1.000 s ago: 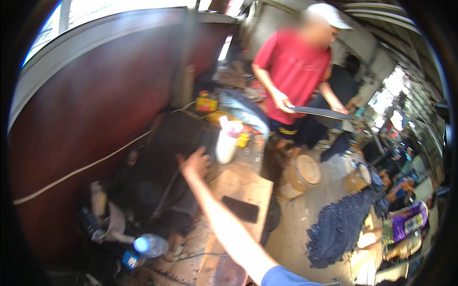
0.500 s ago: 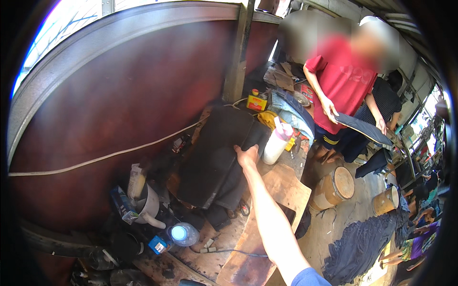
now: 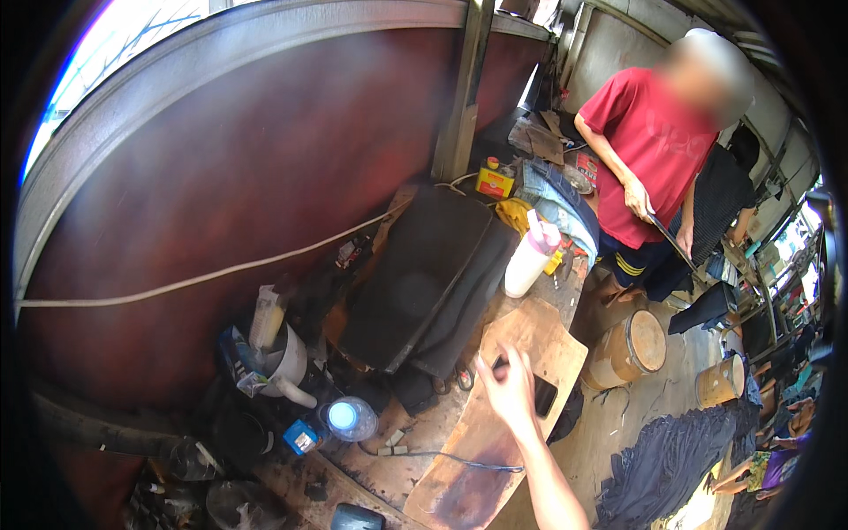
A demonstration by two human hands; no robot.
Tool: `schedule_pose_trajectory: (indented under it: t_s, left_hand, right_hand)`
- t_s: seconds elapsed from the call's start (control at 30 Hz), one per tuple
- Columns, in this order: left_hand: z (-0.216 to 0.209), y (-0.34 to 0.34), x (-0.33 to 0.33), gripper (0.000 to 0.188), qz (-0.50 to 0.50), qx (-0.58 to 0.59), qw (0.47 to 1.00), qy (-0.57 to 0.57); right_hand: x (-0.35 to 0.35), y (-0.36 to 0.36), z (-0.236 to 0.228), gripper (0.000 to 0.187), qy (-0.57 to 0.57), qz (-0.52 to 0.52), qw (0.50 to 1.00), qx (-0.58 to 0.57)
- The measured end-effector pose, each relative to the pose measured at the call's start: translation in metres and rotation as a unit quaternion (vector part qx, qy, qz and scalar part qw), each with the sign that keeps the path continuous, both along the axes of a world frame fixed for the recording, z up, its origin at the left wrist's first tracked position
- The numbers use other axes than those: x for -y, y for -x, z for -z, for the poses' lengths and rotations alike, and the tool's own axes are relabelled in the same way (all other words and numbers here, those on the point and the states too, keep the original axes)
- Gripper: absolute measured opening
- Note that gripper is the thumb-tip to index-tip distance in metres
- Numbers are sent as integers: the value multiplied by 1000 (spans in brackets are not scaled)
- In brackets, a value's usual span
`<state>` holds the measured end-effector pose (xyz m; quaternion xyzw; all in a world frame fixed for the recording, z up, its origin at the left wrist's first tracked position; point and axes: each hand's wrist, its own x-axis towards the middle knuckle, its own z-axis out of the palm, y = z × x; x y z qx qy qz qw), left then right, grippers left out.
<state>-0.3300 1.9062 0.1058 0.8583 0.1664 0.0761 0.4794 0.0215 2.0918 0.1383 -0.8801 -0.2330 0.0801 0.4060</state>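
Note:
My right hand point(image 3: 508, 386) is above a worn wooden board point(image 3: 457, 439), its fingers loosely bent and apart. A small dark patch shows between thumb and fingers; I cannot tell whether it is a thing or shadow. Right beside the hand, a black phone point(image 3: 544, 397) lies on the board. Left of it, a folded stack of black cloth point(image 3: 413, 278) rests on the bench, with nothing touching it from my hand. A white bottle with a pink lid point(image 3: 530, 263) stands at the board's far end. My left hand is out of view.
Left on the bench are a grey jug point(image 3: 287, 360), a blue-capped plastic bottle point(image 3: 352, 419) and a blue box point(image 3: 301, 437). A cable point(image 3: 442, 454) crosses the board. A co-worker in red point(image 3: 654, 150) stands far right, near drums point(image 3: 624, 351) and a dark cloth heap point(image 3: 664, 459).
My right hand has left the black cloth and drawn back toward me, over the board. The co-worker has tilted the dark flat piece edge-on. The view has shifted slightly.

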Motion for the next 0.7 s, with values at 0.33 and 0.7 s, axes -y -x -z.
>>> schedule_pose_trajectory:
  t_s: [0.33, 0.7]
  left_hand:
    - [-4, -1, 0, 52, 4, -6, 1000, -5]
    - [-3, -4, 5, 49, 1, -34, 999, -24]
  right_hand:
    - [199, 94, 25, 42, 84, 16, 994, 69]
    - [315, 195, 6, 35, 140, 19, 989, -46]
